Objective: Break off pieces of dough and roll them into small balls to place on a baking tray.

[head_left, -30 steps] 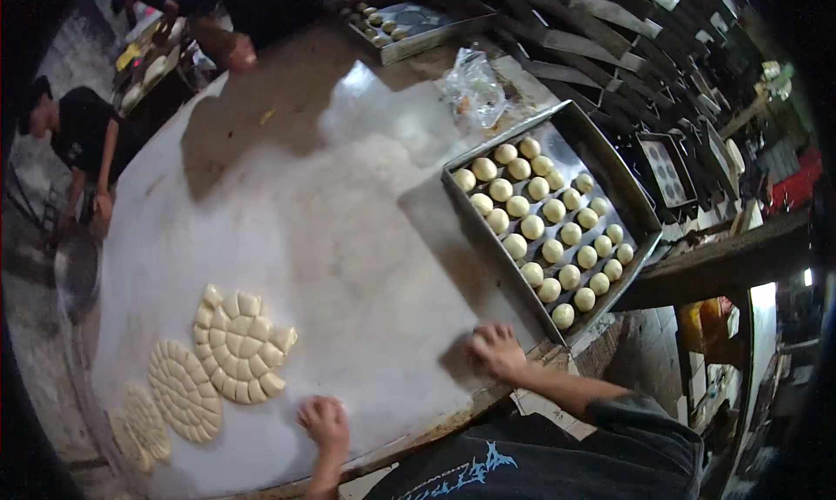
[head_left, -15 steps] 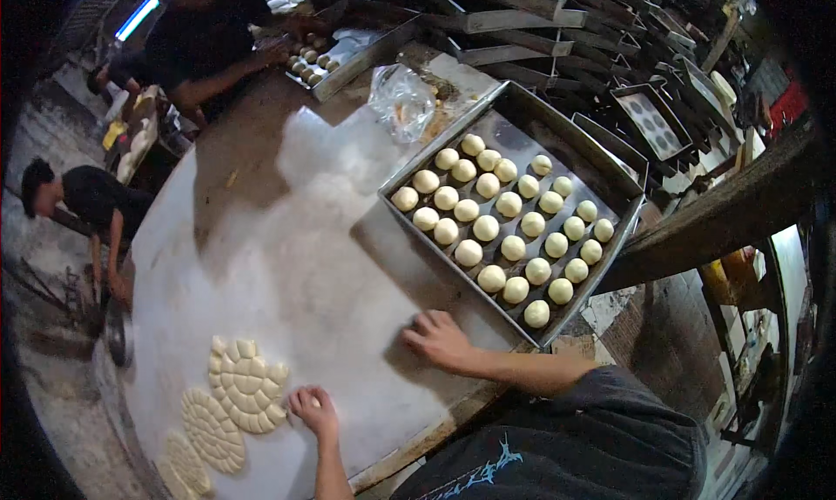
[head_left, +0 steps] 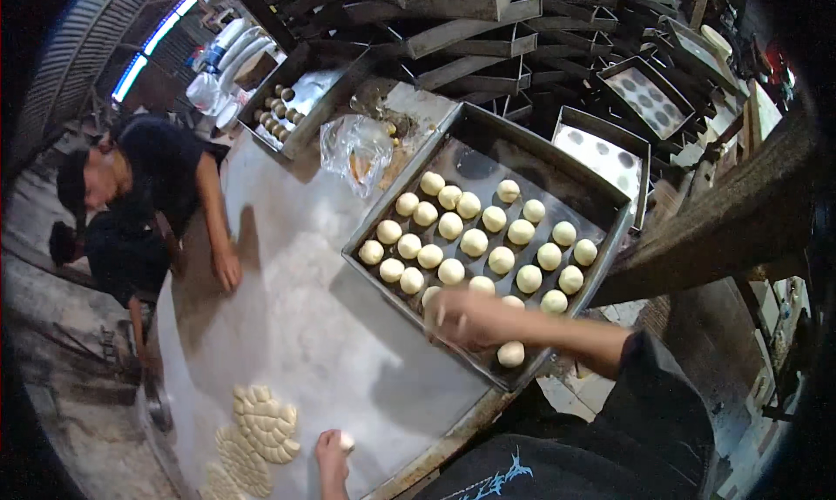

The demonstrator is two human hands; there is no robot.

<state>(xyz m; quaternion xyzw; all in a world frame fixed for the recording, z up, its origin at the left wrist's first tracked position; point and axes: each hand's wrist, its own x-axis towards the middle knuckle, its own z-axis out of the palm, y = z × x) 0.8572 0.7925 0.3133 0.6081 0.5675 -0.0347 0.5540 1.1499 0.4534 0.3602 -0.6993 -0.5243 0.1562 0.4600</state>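
My left hand (head_left: 332, 455) is closed at the table's (head_left: 366, 395) near side, with a pale dough ball (head_left: 347, 442) at its curled fingers. My right hand (head_left: 470, 317), smeared by motion, reaches into the near corner of a large metal tray (head_left: 542, 176) among rows of dough balls (head_left: 473, 243); whether it grips one is unclear, and it hides some of them. Left of my left hand lie scored, flattened dough pieces (head_left: 266, 426), overlapping in a row.
Two other people (head_left: 161, 165) lean at the left edge, one hand resting on the table. A clear plastic bag (head_left: 353, 152), a smaller tray of balls (head_left: 318, 64) and more pans (head_left: 645, 75) stand behind. A dark wooden beam (head_left: 697, 221) runs right of the tray.
My right hand has moved from the table into the tray. My left hand now has a pale ball at its fingers. The view has shifted; a co-worker leans further over the table.
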